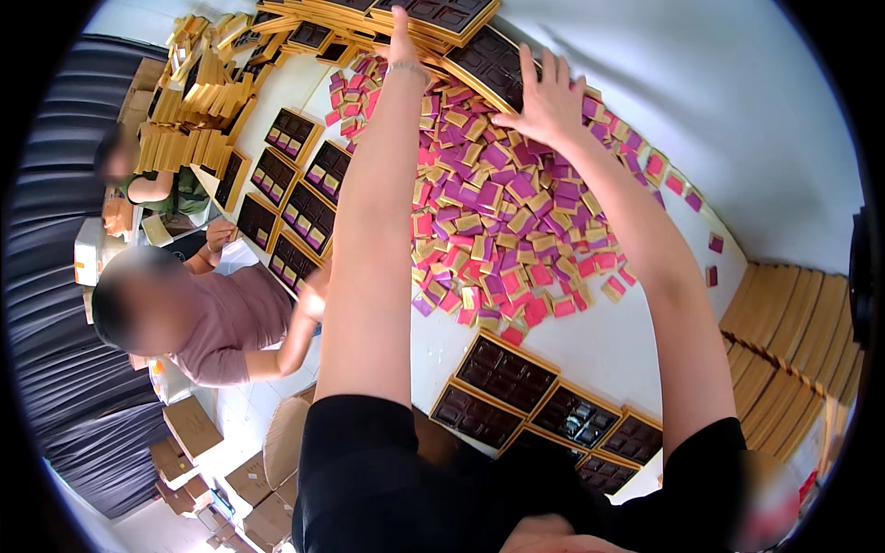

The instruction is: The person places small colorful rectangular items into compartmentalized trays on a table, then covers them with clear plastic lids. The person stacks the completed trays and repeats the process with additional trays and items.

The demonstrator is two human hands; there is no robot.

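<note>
Both my arms stretch away from me across a white table. My left hand (402, 46) reaches the far edge beside stacked gold-edged boxes (442, 35) with dark moulded trays; its visible fingers point outward, straight. My right hand (550, 100) has its fingers spread at the right end of a gold-edged box with a dark tray (493, 66), which leans off the stack. Whether the palm presses on that box I cannot tell. Between my arms lies a wide heap of small wrapped pieces (498, 194) in gold, purple and pink.
Nearer me stand dark-tray boxes (507, 369); more, partly filled with small pieces, sit at left (304, 212). Tall gold box stacks (198, 120) rise at far left, other stacks (784, 341) at right. One person (230, 323) works on the left, another (166, 189) behind.
</note>
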